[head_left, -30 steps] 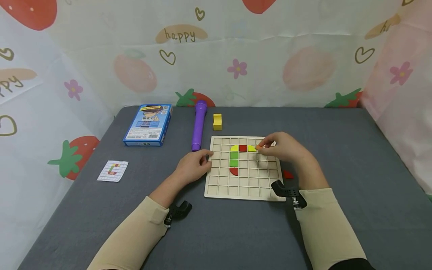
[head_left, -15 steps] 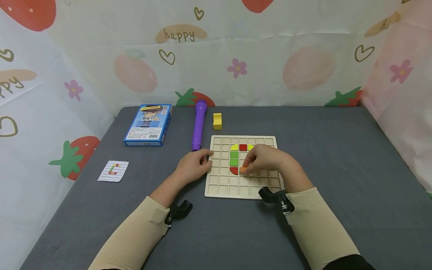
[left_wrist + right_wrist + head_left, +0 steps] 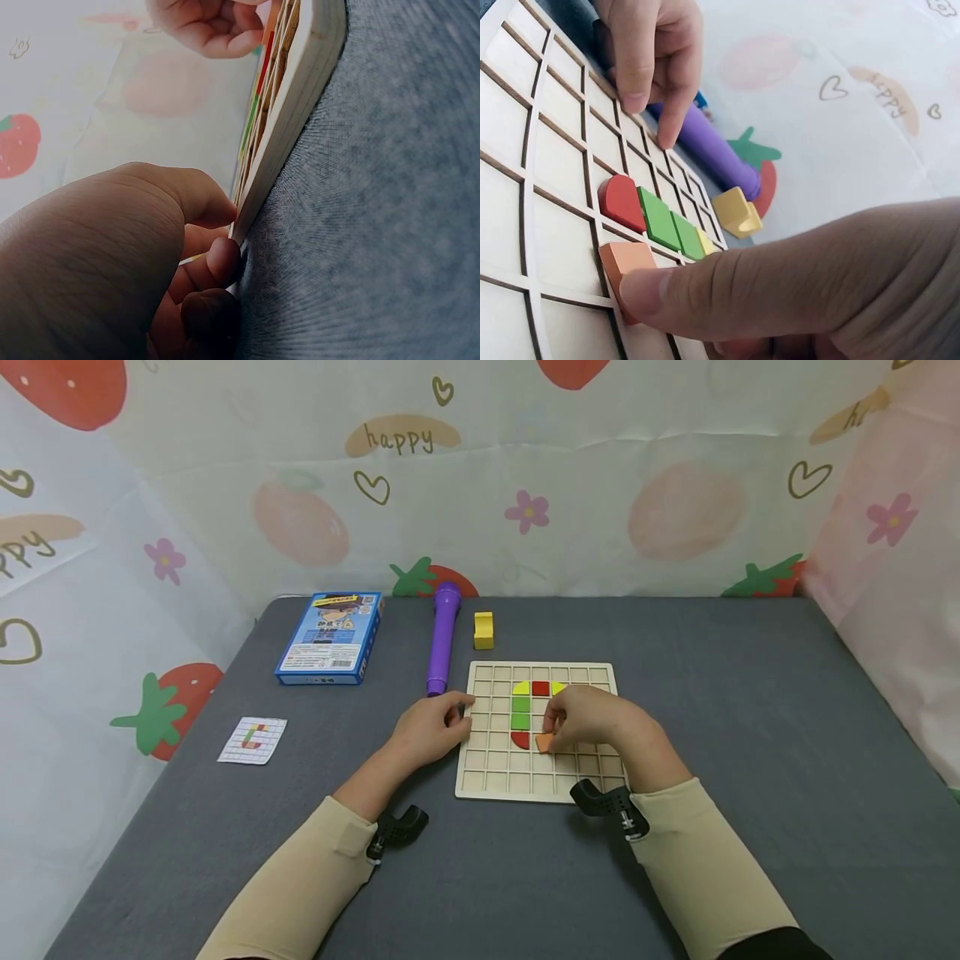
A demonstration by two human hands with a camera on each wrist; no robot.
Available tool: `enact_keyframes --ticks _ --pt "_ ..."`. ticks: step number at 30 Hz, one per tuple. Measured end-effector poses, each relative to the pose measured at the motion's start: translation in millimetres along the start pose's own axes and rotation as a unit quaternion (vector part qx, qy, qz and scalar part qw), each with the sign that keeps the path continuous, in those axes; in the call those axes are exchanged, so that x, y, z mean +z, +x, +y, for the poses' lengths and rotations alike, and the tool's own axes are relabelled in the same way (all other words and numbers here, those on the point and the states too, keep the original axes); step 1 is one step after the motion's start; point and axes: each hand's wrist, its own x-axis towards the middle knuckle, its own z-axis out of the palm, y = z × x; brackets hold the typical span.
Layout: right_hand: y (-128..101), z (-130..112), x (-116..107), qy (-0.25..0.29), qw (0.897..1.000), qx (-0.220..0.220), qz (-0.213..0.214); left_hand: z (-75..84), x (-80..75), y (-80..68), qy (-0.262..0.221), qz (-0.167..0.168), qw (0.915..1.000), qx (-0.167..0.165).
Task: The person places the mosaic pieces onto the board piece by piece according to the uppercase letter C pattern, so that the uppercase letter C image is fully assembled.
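My right hand pinches an orange block between thumb and fingers. The block tilts over a cell of the wooden grid board, beside a red rounded block. Two green square blocks run up from the red one in a column. A yellow rounded block, a red square block and a partly covered yellow block form the top row. At the board's left edge, my left hand rests with its thumb and fingertips touching the rim.
A purple tube and a yellow notched block are behind the board. A blue box lies at the back left. Nearer me on the left is a small card printed with a coloured pattern on a grid.
My right hand has carried the orange block from the board's upper right down and left beside the red rounded block, where it now tilts. My left hand has stayed at the rim.
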Motion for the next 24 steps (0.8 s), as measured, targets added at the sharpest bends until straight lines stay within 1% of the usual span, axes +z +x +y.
enact_keyframes --ticks 5,8,15,18,20,24 --pt "1 0 1 -0.017 1.000 0.009 0.007 -0.4 0.2 0.3 -0.001 -0.001 1.0000 0.000" --pt "3 -2 2 -0.032 0.999 0.013 0.020 -0.1 -0.1 0.3 -0.002 -0.002 1.0000 -0.001" --pt "4 -12 8 -0.079 0.996 -0.005 0.051 1.8 -0.1 2.1 0.001 -0.007 1.0000 -0.002" --pt "2 -14 9 -0.089 0.994 -0.001 0.058 2.5 0.2 2.4 0.000 -0.008 1.0000 -0.003" --pt "1 -11 8 -0.083 0.994 -0.002 0.067 2.5 0.7 2.4 -0.001 -0.007 1.0000 -0.003" --pt "-2 -4 4 -0.052 0.993 -0.032 0.104 -0.6 1.4 0.0 0.002 0.000 1.0000 -0.008"
